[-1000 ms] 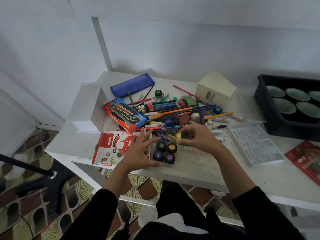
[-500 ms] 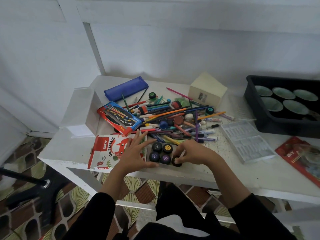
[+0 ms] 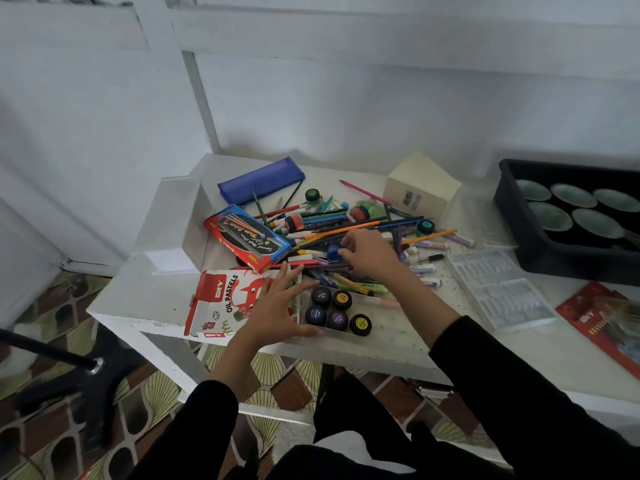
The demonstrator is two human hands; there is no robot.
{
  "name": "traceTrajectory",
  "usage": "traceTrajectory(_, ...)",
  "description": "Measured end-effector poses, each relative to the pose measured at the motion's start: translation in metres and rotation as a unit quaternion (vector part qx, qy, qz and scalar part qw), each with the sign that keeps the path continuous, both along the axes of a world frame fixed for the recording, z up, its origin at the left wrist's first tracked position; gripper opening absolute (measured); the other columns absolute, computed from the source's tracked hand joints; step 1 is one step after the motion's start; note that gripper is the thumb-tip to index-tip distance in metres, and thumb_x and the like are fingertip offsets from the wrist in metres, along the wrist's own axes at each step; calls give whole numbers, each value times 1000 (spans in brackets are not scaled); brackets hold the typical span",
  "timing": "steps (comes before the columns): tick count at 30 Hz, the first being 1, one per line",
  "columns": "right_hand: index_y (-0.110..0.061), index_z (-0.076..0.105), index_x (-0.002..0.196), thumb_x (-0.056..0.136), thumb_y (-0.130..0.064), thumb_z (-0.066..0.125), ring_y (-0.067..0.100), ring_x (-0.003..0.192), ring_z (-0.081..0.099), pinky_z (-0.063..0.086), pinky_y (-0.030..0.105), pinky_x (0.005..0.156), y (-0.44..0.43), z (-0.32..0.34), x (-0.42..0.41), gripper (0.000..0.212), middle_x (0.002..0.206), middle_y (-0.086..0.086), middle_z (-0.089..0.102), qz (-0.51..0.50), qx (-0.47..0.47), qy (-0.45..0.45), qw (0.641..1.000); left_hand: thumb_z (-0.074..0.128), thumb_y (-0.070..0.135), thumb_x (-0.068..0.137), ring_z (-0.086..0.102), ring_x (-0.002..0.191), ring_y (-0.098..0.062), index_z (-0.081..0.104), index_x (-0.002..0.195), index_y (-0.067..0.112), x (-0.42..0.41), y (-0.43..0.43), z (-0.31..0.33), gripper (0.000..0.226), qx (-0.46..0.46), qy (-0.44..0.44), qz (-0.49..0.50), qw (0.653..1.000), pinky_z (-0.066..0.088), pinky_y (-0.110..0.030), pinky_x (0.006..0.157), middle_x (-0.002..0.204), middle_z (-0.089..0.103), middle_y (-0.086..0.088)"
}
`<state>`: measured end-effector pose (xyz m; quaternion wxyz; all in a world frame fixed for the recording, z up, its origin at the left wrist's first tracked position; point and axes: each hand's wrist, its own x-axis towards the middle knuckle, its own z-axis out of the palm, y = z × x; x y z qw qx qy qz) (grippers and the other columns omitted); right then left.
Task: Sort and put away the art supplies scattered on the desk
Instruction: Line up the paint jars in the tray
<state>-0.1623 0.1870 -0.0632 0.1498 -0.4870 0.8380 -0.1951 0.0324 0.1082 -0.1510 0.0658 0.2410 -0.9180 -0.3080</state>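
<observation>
The fingertips (image 3: 343,251) of the right hand (image 3: 369,252) are curled together onto a small blue pot (image 3: 333,252) in the middle of the heap of pencils and pens (image 3: 346,230); thumb and forefinger look closed on its lid, though the pot lies among the pencils and is not lifted. Half a second ago this hand was down at the white tray (image 3: 388,318) by the desk's near edge, setting in a black pot with a yellow label (image 3: 360,323); that pot now stands free at the right end of the cluster, so the tray holds five pots (image 3: 316,314), packed close together. The left hand (image 3: 277,306) has barely moved; its fingers are straight and spread, lying flat across the oil pastel box (image 3: 221,299) with the thumb along the tray's front left corner; it grips nothing and seems only to steady the tray.

By my judgement one pot is put away and the next is being taken; the sorting of paint pots is under way but early. More remain in the heap, among them a green-lidded pot (image 3: 312,195) near the blue pencil case (image 3: 259,180); the pencils look unsorted on the desk (image 3: 149,299).
</observation>
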Motion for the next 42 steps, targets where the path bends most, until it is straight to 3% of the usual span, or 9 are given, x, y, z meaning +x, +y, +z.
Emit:
traceTrajectory(5, -9, 48, 116, 92, -45, 51, 29, 98, 61, 44, 35, 69, -26, -19, 17, 43, 107, 10, 63, -63, 26, 107, 992, 57, 78, 51, -17, 143, -7, 30, 131, 53, 0, 0, 0, 88, 5, 0, 2, 1000, -12, -41, 114, 158, 5, 13)
traceTrajectory(9, -13, 46, 118, 87, -44, 59, 29, 96, 62, 45, 34, 67, -33, -25, 14, 45, 104, 9, 63, -87, 23, 144, 985, 58, 78, 51, -18, 142, -6, 31, 131, 52, 1, 0, -1, 88, 8, 6, 2, 1000, -13, -40, 114, 158, 5, 12)
traceTrajectory(11, -14, 49, 111, 83, -40, 63, 28, 92, 62, 45, 33, 67, -31, -27, 9, 40, 99, 7, 64, -82, 6, 106, 991, 57, 78, 52, -18, 142, -7, 30, 132, 53, 1, -1, -1, 88, 3, 4, 0, 1000, -13, -41, 114, 158, 4, 12)
traceTrajectory(16, -14, 57, 110, 78, -19, 70, 15, 87, 53, 39, 21, 68, -4, -16, 1, 35, 100, 3, 56, -58, -134, -151, 978, 49, 86, 53, -22, 142, -9, 22, 136, 53, 0, -1, -4, 93, -44, -24, -8, 999, -10, -46, 116, 158, -2, 12)
traceTrajectory(19, -20, 63, 107, 79, -15, 70, 13, 84, 53, 41, 14, 63, 29, -11, -6, 29, 101, 2, 56, -32, -105, -191, 975, 42, 93, 48, -23, 142, -9, 23, 141, 48, -2, -2, -5, 104, -60, -44, -12, 997, -11, -44, 115, 158, -5, 13)
traceTrajectory(23, -20, 62, 101, 76, -9, 73, 10, 86, 60, 45, 17, 68, 72, -11, -11, 30, 97, -3, 63, 16, -50, -232, 971, 44, 85, 54, -22, 141, -9, 26, 141, 46, -3, -2, -4, 97, -69, -51, -8, 996, -10, -45, 115, 158, -3, 12)
traceTrajectory(28, -21, 60, 112, 77, -7, 72, 12, 92, 58, 48, 15, 70, 86, -21, -5, 39, 102, -6, 61, 65, -20, -196, 978, 45, 85, 54, -23, 141, -8, 25, 141, 47, -3, -3, -6, 97, -64, -47, -6, 997, -11, -43, 115, 158, -3, 13)
traceTrajectory(36, -16, 64, 118, 76, -2, 72, 8, 97, 47, 33, 13, 85, 88, -39, 1, 45, 109, -4, 46, 107, -9, -64, 992, 48, 84, 54, -22, 141, -6, 27, 139, 48, -2, -3, -7, 95, -58, -36, -3, 998, -12, -42, 114, 158, -1, 13)
traceTrajectory(42, -11, 66, 111, 78, 8, 67, 10, 83, 52, 47, 22, 76, 90, -39, -4, 39, 109, 1, 51, 78, -20, -53, 995, 49, 85, 53, -19, 142, -6, 30, 139, 47, -2, -3, -8, 95, -59, -23, -1, 998, -11, -41, 114, 158, 2, 13)
